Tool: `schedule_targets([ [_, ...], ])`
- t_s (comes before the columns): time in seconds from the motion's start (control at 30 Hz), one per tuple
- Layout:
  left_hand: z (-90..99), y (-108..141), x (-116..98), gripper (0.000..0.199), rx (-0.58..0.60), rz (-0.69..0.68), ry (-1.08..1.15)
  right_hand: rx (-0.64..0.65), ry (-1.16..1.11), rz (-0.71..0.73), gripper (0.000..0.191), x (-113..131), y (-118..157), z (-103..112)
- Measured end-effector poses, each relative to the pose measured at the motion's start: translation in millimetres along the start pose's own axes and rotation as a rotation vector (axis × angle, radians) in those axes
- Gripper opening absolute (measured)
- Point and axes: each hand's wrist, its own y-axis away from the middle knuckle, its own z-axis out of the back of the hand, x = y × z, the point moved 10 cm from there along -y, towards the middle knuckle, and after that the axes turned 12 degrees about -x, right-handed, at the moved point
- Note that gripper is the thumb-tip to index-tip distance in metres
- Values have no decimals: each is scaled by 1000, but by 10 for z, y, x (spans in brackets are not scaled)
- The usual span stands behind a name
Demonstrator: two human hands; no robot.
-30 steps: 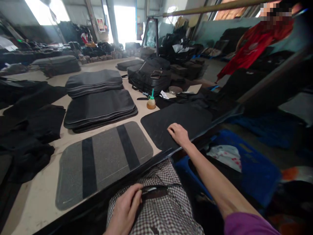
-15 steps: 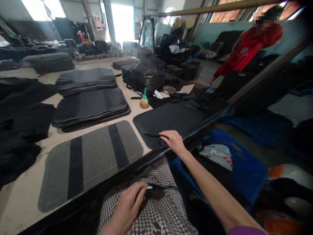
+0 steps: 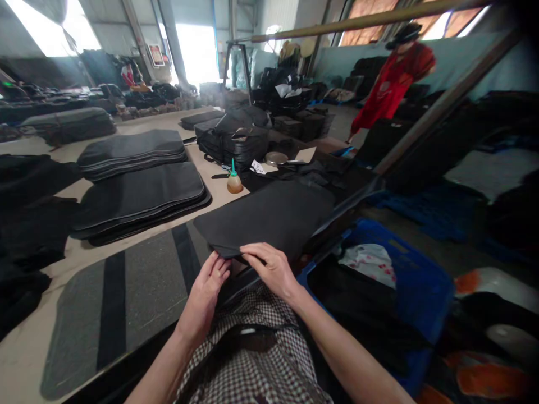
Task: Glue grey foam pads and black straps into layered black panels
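A dark rounded panel (image 3: pixel 269 210) lies at the table's front edge, its near left corner raised over the grey panel. My right hand (image 3: pixel 269 266) pinches this near edge between thumb and fingers. Against the corner, just left of it, my left hand (image 3: pixel 210 278) has its fingers pressed together, thumb side at the edge. The grey panel with two black strips (image 3: pixel 143 286) lies flat to the left. A small bottle with a green nozzle (image 3: pixel 234 182) stands behind the dark panel.
Two stacks of dark panels (image 3: pixel 141 193) sit at the left back, beside black cloth (image 3: pixel 29 224). Behind the bottle is a black bag (image 3: pixel 233 140). A blue crate (image 3: pixel 415 292) holding cloth stands at lower right. A person in red (image 3: pixel 387 84) is farther off.
My left hand has risen from the checked apron to the dark panel's corner. That corner is now lifted and shifted left over the grey panel. The view has turned slightly right.
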Motion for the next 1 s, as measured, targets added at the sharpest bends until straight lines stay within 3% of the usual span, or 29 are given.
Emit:
schedule_targets([
  [0.07, -52, -85, -1, 39, -33, 6, -7, 89, -23, 31, 23, 211, 134, -159],
  [0.13, -3, -130, 45, 32, -116, 25, -35, 267, -64, 74, 24, 349, 258, -306],
  [0.2, 72, -138, 125, 34, -186, 68, -22, 386, -85, 83, 24, 308, 288, -293],
  [0.27, 108, -132, 187, 41, -198, 99, 3, 302, 63, 17, 28, -30, 120, -33],
  [0.33, 147, -124, 202, 46, -209, 93, -26, 86, 404, -105, 34, -573, -138, 439],
  [0.4, 195, -108, 180, 50, -233, 63, -107, -23, 588, -200, 35, -1064, -335, 823],
  [0.5, 196, -66, 122, 52, -204, 9, -262, -37, 767, -307, 42, -1655, -517, 1166],
  [0.63, 181, -22, 9, 56, -129, -101, -452, 32, 889, -408, 45, -2076, -577, 1325],
  [0.83, 176, -24, -245, 45, -22, -353, -757, 66, 901, -513, 30, -2253, -558, 1372],
  [0.9, 236, -6, -295, 42, -18, -387, -813, 67, 858, -500, 32, -2178, -550, 1369],
  [1.0, 468, 62, -383, 41, -108, -364, -758, 46, 750, -421, 40, -1896, -525, 1384],
])
